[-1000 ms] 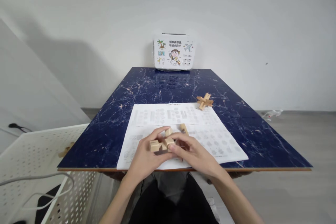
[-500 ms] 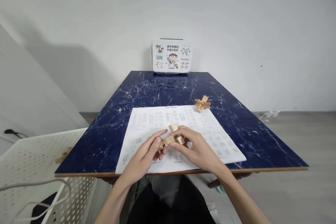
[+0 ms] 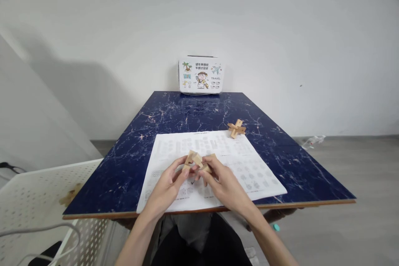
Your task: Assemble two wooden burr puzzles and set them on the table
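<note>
Just above the instruction sheet (image 3: 199, 199), my two hands are closed on small notched pieces of a light wooden burr puzzle (image 3: 197, 158). The fingers of my left hand (image 3: 166, 185) pinch the left side of the pieces. On the opposite side, my right hand (image 3: 227, 181) grips a piece with thumb and fingers. My fingers hide where the pieces meet, so I cannot tell whether they interlock. An assembled wooden cross-shaped puzzle (image 3: 237, 128) rests at the sheet's upper right corner.
The table (image 3: 193, 110) has a dark blue marbled top. A white printed case (image 3: 201, 75) stands at its far edge against the wall. To the left is a white perforated basket (image 3: 28, 187) containing wooden pieces (image 3: 71, 194), with a grey cable (image 3: 40, 228) across it.
Both hands have turned the wooden pieces and shifted slightly left. A different side of them now faces up, and the numbered face no longer shows. The camera view has tilted a little.
</note>
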Tool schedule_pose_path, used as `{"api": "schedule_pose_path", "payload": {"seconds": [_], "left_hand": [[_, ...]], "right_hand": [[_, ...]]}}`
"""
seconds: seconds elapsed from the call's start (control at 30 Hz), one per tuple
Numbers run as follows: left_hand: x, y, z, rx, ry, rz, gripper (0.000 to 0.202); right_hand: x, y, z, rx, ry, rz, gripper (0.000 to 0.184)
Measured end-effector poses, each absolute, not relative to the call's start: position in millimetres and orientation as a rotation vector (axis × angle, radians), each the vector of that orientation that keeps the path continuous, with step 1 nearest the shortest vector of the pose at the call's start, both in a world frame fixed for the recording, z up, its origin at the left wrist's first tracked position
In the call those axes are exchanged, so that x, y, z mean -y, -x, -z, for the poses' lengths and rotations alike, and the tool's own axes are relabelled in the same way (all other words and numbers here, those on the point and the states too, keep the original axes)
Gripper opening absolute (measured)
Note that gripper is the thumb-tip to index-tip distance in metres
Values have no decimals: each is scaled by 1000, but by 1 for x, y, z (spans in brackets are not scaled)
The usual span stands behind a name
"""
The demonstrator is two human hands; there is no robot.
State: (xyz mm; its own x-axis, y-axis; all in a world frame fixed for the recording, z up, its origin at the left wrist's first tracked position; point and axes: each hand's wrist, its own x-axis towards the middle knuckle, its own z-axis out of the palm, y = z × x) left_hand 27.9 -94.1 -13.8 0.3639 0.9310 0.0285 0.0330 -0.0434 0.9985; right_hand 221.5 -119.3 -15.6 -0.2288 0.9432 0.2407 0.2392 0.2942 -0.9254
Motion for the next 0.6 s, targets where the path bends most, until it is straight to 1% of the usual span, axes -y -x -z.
{"api": "schedule_pose_path", "payload": {"seconds": [0.13,0.23,0.4,0.6], "left_hand": [[96,-28,12,-887,-1401,-930,48],[96,-28,15,-885,-1427,-945,48],[97,-27,18,-869,-1419,-914,57],[98,-26,14,-820,-1374,-880,43]], "right_hand": [[113,-217,16,1703,1105,-853,25],[113,-213,23,1737,1067,-916,27],[112,-214,27,1796,1065,-972,32],[110,-219,15,1811,1077,-994,37]]}}
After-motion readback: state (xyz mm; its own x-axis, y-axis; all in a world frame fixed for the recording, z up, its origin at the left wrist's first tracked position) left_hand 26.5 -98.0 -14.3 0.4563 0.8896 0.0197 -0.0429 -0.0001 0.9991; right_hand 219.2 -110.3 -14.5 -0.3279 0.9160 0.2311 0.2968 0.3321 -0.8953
